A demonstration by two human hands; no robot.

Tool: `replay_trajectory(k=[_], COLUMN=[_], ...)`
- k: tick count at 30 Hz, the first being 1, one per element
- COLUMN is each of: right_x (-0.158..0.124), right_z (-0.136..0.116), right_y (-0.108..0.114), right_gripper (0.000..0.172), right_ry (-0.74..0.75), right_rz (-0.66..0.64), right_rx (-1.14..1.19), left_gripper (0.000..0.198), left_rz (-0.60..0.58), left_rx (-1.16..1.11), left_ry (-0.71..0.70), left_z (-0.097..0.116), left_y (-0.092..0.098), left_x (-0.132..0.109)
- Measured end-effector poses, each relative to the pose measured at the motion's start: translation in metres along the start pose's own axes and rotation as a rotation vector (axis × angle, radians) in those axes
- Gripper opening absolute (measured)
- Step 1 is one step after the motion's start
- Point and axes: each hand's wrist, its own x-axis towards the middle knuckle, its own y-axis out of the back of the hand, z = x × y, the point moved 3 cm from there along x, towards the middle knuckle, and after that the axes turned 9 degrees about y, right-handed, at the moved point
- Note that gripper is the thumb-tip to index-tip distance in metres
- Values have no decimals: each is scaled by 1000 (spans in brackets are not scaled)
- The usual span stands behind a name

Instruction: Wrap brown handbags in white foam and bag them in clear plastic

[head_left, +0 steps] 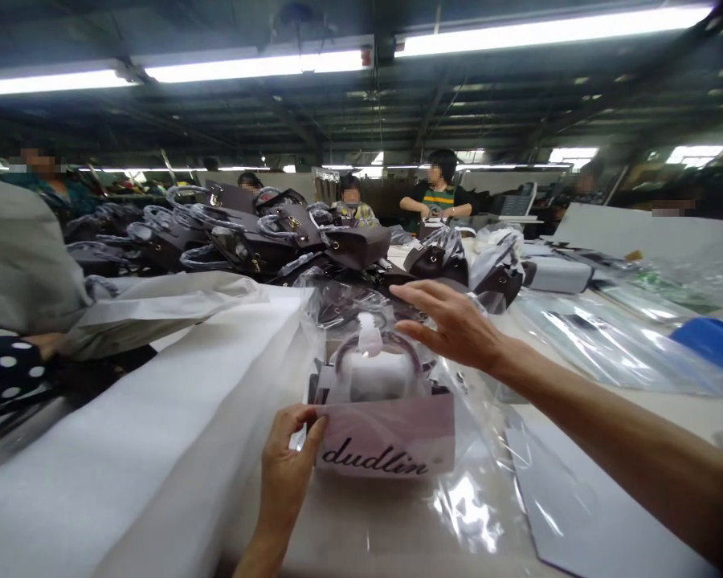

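A handbag (337, 365) with wrapped handles and white paper (370, 376) inside sits in front of me, amid clear plastic film. Across its front lies a pink sheet (389, 417) lettered "dudlin" in black. My left hand (286, 466) pinches the sheet's upper left corner between thumb and fingers. Above the handles and to their right, my right hand (455, 325) is open, its fingers stretched to the left with nothing visible in them. Clear plastic (470, 457) spreads along the handbag's right side.
Dark handbags (295, 225) with wrapped handles are heaped behind. White sheeting (174, 417) covers the left side. Flat clear plastic bags (602, 341) and a blue item (711, 345) lie right. A co-worker (439, 193) is across the table; a polka-dot sleeve (6, 373) shows left.
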Motion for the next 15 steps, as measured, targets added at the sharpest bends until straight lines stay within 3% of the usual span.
replay_trajectory(k=[2,3,6,7,10,12,15], right_x=[0,0,0,2,12,22,31], right_z=[-12,-17,-16,-11,9,23,26], right_y=[19,26,32,35,47,47,37], right_gripper=[18,13,16,15,18,24,32], right_ry=[26,14,-110,-158,-302,-450,-664], right_rz=[146,127,-91,-89,94,-51,-511], right_rx=[-74,-78,-45,-71,-157,56,611], left_gripper=[24,21,17,17,20,21,22], left_rz=[34,46,57,60,54,37,32], left_rx=[-32,-54,-117,-139,-200,-214,-217], left_ry=[-32,-49,-68,-64,-37,-12,11], left_z=[-8,-11,-20,-22,-24,-23,-23], left_y=[1,1,-1,-2,-2,-1,1], left_x=[-6,-7,-11,-13,-16,-18,-19])
